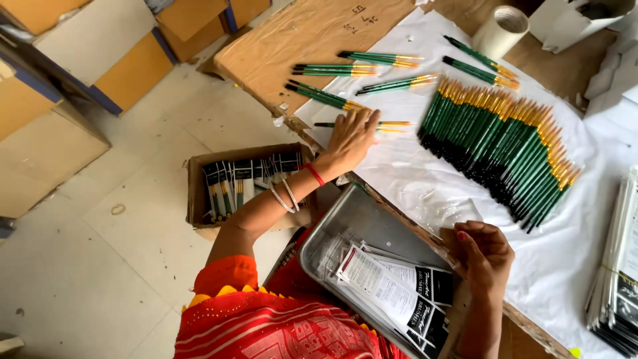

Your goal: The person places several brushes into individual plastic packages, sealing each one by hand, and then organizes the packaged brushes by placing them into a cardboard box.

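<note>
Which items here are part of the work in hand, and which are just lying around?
In use:
- left hand on a green brush
- right hand at the clear sleeve
- brush row
- small brush sets
- metal tray of packets
- box of packed brushes

Lying about:
- tape roll
- cartons
- packet stack

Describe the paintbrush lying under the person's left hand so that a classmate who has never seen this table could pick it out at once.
Start at the white sheet covering the table and find the big fanned row of green brushes. Go left to the left hand resting flat on the sheet. The brush pokes out from under its fingers: a lone green-handled one lying apart from the small groups above it.
</note>
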